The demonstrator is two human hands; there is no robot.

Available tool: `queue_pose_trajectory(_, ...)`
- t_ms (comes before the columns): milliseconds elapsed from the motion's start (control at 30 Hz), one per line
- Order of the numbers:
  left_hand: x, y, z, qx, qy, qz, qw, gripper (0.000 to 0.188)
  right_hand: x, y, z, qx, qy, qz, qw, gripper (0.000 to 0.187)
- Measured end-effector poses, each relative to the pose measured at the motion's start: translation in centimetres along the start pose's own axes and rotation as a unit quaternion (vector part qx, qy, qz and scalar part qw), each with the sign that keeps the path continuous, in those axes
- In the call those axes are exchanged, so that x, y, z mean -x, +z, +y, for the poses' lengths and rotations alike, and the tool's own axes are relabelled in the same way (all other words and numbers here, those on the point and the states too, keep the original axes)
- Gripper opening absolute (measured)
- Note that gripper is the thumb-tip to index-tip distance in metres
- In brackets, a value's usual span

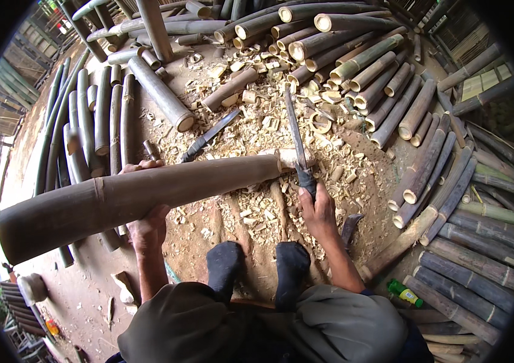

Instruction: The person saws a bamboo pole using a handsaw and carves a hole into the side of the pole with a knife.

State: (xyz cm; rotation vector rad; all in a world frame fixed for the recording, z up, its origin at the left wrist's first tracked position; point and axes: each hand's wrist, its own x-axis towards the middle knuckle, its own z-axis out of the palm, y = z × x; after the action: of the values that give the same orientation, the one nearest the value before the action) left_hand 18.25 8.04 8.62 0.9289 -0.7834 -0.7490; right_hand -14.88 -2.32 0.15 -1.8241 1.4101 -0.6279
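A thick bamboo pole (190, 178) lies slantwise across the view, its wide end at the left and its pale, shaved narrow end near the middle. My left hand (148, 221) is wrapped round it from below, with fingertips showing over its far side. In my right hand (319, 212) is a long machete (293, 124), gripped by its dark wrapped handle. The blade points away from me and crosses the pole's shaved end; whether it touches the pole I cannot tell. A second knife (208, 136) with a dark wrapped handle lies on the chips beyond the pole.
Wood chips (257, 212) cover the ground before my feet. Cut bamboo poles (384, 78) are piled at the far side and right, with more bamboo lengths (115, 121) at the left. A green bottle (403, 293) lies at the lower right. A curved dark blade (351, 228) rests beside my right forearm.
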Motion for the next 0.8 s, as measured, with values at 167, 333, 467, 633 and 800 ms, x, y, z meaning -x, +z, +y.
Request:
queue_pose_trajectory(167, 0.2, -1.2, -0.4, -0.001, 0.015, -0.031, 0.999, 0.09, -0.2, -0.2, -1.6, -0.007, -0.02, 0.002, 1.0, 0.032)
queue_pose_trajectory(333, 0.4, -0.7, -0.1, -0.017, 0.017, -0.012, 1.0, 0.09, -0.5, -0.4, -4.4, -0.04, -0.183, 0.1, 0.977, 0.036)
queue_pose_trajectory(467, 0.1, 0.0, -0.7, -0.013, 0.027, -0.025, 0.999, 0.09, -1.9, 3.6, 2.3, 0.143, 0.006, -0.037, 0.989, 0.032)
queue_pose_trajectory(633, 0.6, -0.2, 0.0, -0.031, 0.04, -0.011, 0.999, 0.088, -2.4, 2.0, -1.0, -0.009, 0.01, -0.032, 0.999, 0.031)
queue_pose_trajectory(800, 0.3, 0.4, -0.2, -0.021, 0.026, -0.021, 0.999, 0.087, -1.9, 1.8, -0.8, -0.018, -0.076, 0.034, 0.996, 0.03)
